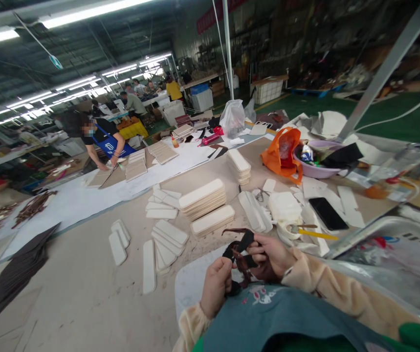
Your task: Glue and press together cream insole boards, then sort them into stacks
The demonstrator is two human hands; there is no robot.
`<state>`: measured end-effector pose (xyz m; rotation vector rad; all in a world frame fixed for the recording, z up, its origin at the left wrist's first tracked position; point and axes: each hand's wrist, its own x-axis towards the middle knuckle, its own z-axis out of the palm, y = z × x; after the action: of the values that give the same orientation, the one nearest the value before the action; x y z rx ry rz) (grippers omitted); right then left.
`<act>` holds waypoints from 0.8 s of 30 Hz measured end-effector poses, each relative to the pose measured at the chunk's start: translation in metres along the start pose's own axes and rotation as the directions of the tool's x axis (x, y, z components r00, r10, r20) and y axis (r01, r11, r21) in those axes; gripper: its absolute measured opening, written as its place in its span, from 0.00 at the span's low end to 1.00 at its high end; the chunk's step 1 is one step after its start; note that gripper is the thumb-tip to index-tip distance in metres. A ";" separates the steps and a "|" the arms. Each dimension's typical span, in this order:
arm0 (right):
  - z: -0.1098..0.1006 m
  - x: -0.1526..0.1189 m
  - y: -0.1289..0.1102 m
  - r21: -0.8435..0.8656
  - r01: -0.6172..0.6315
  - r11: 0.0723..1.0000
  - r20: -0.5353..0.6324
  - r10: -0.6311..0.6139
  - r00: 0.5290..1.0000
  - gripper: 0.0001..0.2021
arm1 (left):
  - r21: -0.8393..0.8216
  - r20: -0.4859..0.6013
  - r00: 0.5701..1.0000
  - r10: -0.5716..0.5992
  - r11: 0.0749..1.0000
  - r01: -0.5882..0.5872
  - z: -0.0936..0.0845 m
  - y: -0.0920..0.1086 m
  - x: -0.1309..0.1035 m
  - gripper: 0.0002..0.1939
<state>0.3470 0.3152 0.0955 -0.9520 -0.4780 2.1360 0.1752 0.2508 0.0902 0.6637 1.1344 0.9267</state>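
My left hand (215, 283) is closed, its thumb and fingers pinching the near end of a bundle of dark strips. My right hand (273, 254) grips the same bundle from the other side, with a flat black strip (246, 239) sticking out by its fingertips. Thin brown strips (244, 265), leather-like, are tangled between both hands just above my apron (261, 313). Exactly how the strips are joined is hidden by the fingers. Beyond the hands lie stacks of cream rounded-end pieces (203, 195), touched by neither hand.
To the right are a yellow-handled tool (318, 234), a black phone (327, 213), an orange bag (281, 156), a lilac basin (316, 170) and a clear plastic-lined tray (389, 264). Dark sheets (19, 274) lie at left. A co-worker in a blue apron (106, 142) works across the table.
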 end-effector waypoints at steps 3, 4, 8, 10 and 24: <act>-0.009 0.001 -0.002 -0.232 0.162 0.959 -0.092 -0.187 0.978 0.11 | -0.065 0.003 1.000 -0.004 0.998 0.004 -0.002 0.002 -0.001 0.23; -0.015 0.003 -0.005 -0.401 0.242 0.883 -0.118 -0.312 0.943 0.10 | -0.078 -0.008 1.000 -0.001 0.997 0.001 -0.002 0.002 -0.002 0.23; -0.043 0.010 -0.019 -0.844 0.247 0.476 -0.176 -0.681 0.711 0.11 | -0.067 -0.090 0.996 0.020 0.997 -0.026 -0.003 0.006 -0.006 0.23; -0.049 0.008 -0.025 -0.855 0.226 0.467 -0.215 -0.715 0.665 0.14 | -0.057 -0.135 0.990 0.029 0.998 -0.037 -0.002 0.007 -0.006 0.23; 0.004 -0.019 0.003 -0.689 0.684 -0.238 0.724 -0.267 0.636 0.20 | 0.228 -0.018 0.988 0.154 0.963 -0.146 0.001 -0.004 0.002 0.17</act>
<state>0.3508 0.2994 0.1057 -0.7265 -2.3704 0.7575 0.1774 0.2509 0.0859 0.9326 1.2457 0.9485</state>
